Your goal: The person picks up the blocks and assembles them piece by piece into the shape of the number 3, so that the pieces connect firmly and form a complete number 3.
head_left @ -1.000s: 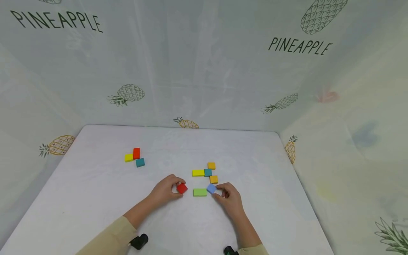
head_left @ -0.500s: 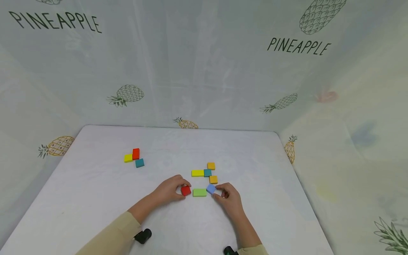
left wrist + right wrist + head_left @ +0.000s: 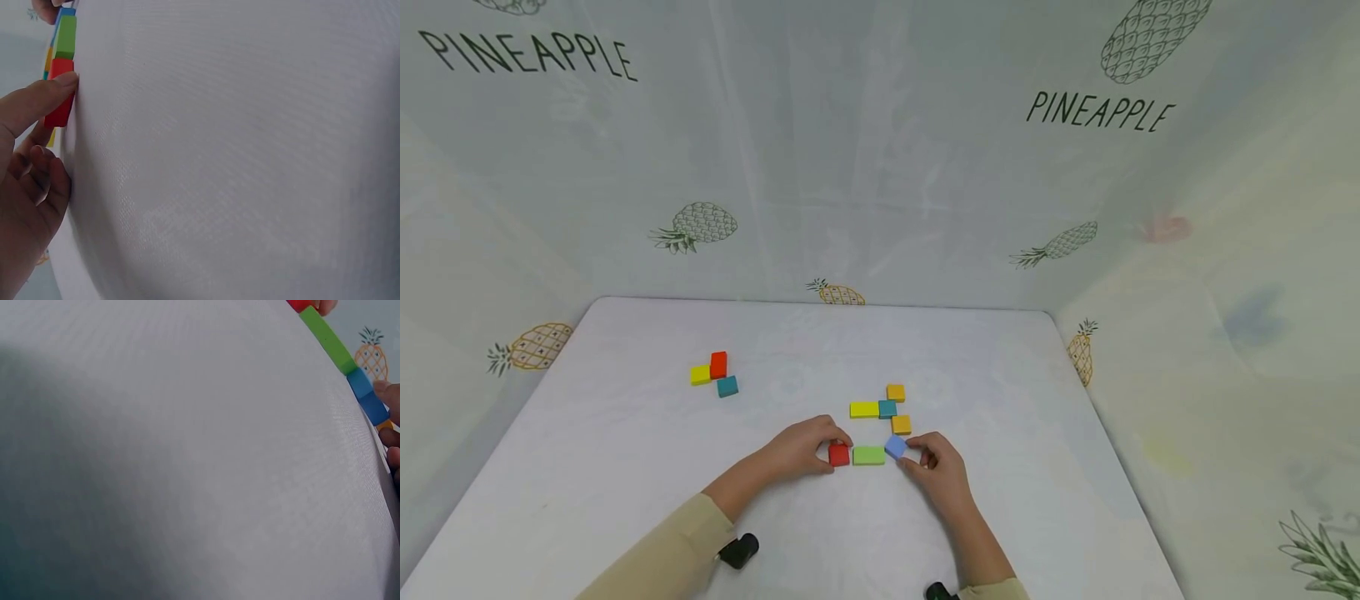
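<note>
Between thumb and fingers, my left hand (image 3: 801, 447) pinches a red block (image 3: 838, 454) flat on the table, close against the left end of a green block (image 3: 868, 455). At that green block's right end is a blue block (image 3: 895, 447), turned at an angle, which my right hand (image 3: 942, 471) pinches from the right. In the left wrist view the thumb lies across the red block (image 3: 60, 103). The right wrist view has the blue block (image 3: 367, 397) touching the green block (image 3: 328, 340) at a corner.
Just behind are a yellow block (image 3: 864, 409), a teal block (image 3: 887, 409) and two orange blocks (image 3: 901, 425). Farther left sit a red block (image 3: 718, 364), a yellow block (image 3: 700, 375) and a teal block (image 3: 727, 386) on the white table (image 3: 1000, 375).
My left hand has moved right with the red block, bringing it up to the green block and turning it straighter. My right hand and the blue block have hardly moved.
</note>
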`<move>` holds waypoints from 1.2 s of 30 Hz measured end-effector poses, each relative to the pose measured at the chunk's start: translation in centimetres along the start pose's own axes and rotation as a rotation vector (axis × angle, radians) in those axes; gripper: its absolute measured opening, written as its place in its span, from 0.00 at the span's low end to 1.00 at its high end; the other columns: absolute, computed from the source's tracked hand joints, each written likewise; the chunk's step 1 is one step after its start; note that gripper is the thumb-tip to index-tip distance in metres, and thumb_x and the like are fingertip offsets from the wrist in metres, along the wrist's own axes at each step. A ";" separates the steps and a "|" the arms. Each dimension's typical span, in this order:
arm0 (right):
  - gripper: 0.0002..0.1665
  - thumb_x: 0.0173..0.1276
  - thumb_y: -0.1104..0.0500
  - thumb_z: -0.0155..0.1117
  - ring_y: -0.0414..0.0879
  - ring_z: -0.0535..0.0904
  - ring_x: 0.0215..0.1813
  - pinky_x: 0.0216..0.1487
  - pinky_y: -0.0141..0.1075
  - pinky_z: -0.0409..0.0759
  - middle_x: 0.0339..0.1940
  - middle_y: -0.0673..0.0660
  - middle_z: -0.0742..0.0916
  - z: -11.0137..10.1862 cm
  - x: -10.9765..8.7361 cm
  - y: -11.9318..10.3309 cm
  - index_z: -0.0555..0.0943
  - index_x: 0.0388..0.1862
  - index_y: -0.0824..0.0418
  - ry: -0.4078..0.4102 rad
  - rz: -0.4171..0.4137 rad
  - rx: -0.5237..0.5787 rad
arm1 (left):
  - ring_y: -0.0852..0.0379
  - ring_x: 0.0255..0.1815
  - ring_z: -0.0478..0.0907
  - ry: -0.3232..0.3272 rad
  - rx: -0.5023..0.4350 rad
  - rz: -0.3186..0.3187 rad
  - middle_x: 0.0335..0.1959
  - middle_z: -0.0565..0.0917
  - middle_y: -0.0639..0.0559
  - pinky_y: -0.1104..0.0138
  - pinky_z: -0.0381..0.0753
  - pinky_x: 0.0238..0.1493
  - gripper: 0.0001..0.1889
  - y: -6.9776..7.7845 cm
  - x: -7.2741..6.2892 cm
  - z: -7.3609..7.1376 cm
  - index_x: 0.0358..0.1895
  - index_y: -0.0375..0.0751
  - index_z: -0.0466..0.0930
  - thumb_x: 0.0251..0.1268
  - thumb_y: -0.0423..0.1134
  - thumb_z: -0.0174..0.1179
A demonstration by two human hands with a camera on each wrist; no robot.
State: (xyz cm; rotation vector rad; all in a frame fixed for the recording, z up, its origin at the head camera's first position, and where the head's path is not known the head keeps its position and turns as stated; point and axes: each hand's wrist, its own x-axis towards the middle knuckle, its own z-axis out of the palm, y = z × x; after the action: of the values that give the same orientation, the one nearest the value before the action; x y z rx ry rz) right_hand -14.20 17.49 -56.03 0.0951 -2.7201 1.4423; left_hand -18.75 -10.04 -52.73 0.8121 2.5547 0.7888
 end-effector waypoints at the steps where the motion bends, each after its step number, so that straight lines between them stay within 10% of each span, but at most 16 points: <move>1: 0.15 0.57 0.56 0.77 0.42 0.70 0.31 0.31 0.31 0.69 0.30 0.47 0.77 0.0 0.0 0.0 0.85 0.43 0.52 0.001 0.000 0.000 | 0.64 0.39 0.70 -0.001 0.000 0.001 0.40 0.74 0.65 0.69 0.76 0.42 0.21 0.0 0.0 0.0 0.52 0.54 0.83 0.52 0.37 0.73; 36: 0.15 0.56 0.57 0.77 0.39 0.69 0.29 0.30 0.30 0.69 0.29 0.46 0.76 0.0 -0.3 0.2 0.85 0.42 0.51 0.030 -0.070 -0.017 | 0.59 0.34 0.69 0.305 -0.178 -0.209 0.32 0.75 0.64 0.68 0.73 0.33 0.17 -0.8 -2.4 2.0 0.40 0.55 0.82 0.48 0.50 0.76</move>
State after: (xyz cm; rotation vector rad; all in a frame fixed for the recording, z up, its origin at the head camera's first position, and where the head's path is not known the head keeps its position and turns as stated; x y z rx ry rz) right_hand -13.90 17.58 -56.25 0.1643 -2.6767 1.3906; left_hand -16.29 -11.21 -54.45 0.3854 2.7193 1.1237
